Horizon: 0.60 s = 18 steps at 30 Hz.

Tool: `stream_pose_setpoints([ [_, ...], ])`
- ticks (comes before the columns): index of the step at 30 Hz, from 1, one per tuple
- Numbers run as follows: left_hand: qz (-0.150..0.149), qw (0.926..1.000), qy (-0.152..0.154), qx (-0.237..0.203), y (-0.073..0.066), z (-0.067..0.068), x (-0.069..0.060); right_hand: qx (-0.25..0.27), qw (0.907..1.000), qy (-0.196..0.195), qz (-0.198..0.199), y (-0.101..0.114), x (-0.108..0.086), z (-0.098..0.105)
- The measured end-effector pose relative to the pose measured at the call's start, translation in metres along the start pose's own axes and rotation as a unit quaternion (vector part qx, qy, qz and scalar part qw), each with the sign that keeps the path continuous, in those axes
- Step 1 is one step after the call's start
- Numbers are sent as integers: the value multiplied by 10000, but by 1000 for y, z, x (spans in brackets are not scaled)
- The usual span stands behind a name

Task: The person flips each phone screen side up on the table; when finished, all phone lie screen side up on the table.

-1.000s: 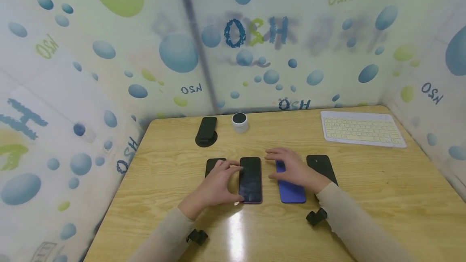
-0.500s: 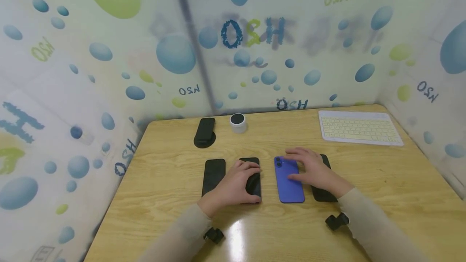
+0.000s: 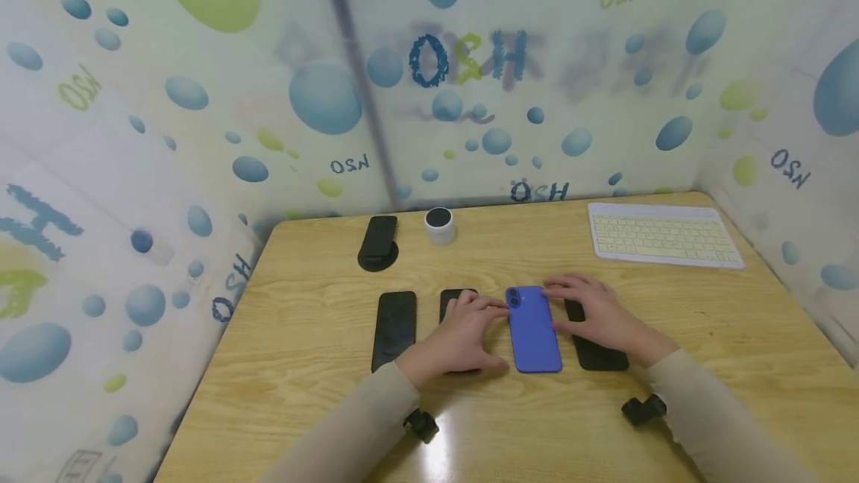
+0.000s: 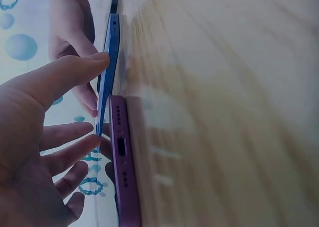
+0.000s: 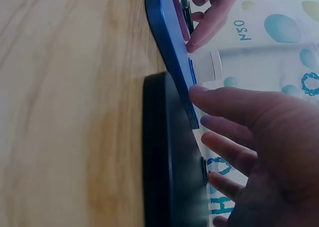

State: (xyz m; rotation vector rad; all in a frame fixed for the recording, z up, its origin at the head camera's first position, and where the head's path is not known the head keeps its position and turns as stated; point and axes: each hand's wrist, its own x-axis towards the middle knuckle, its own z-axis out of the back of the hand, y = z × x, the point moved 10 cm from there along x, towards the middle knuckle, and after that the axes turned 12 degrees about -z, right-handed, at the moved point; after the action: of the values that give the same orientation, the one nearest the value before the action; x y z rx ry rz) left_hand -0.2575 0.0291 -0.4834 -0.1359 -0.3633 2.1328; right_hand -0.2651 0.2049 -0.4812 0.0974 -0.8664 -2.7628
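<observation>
Four phones is more than I count closely: several lie in a row on the wooden table. My left hand (image 3: 463, 338) is over the phone with a purple edge (image 4: 124, 177), covering most of it in the head view. Its spread fingertips and thumb reach towards the left side of the blue phone (image 3: 535, 345), which lies camera side up. Over the black phone (image 3: 600, 356) is my right hand (image 3: 604, 319), its thumb and fingertips at the blue phone's right side. Whether either hand touches the blue phone I cannot tell. Another dark phone (image 3: 394, 326) lies at the row's left end.
Behind the row stand a black phone-like device on a round stand (image 3: 379, 244) and a small white cylinder with a dark top (image 3: 439, 226). A white keyboard (image 3: 664, 235) lies at the back right. Patterned walls (image 3: 268, 80) enclose the table's back and sides.
My left hand has moved right, from between the two left phones to beside the blue one. My right hand has shifted right, off the blue phone and over the black one. The phones stay put.
</observation>
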Motion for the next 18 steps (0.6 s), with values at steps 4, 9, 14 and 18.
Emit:
stream_pose_setpoints([
  [4, 19, 10000, 41, 50, -1, -2, 6, -60, 9999, 118, 6, -4, -1, 0],
  [9, 119, 9998, 130, 90, -2, -3, 9, -182, 9997, 158, 98, -6, 0, -2],
  [14, 167, 9998, 92, 30, -3, -3, 9, -197, 9996, 133, 175, -4, 1, -2],
  [18, 218, 9997, 82, 23, -3, -4, 9, -195, 9996, 157, 149, -3, 2, -2],
])
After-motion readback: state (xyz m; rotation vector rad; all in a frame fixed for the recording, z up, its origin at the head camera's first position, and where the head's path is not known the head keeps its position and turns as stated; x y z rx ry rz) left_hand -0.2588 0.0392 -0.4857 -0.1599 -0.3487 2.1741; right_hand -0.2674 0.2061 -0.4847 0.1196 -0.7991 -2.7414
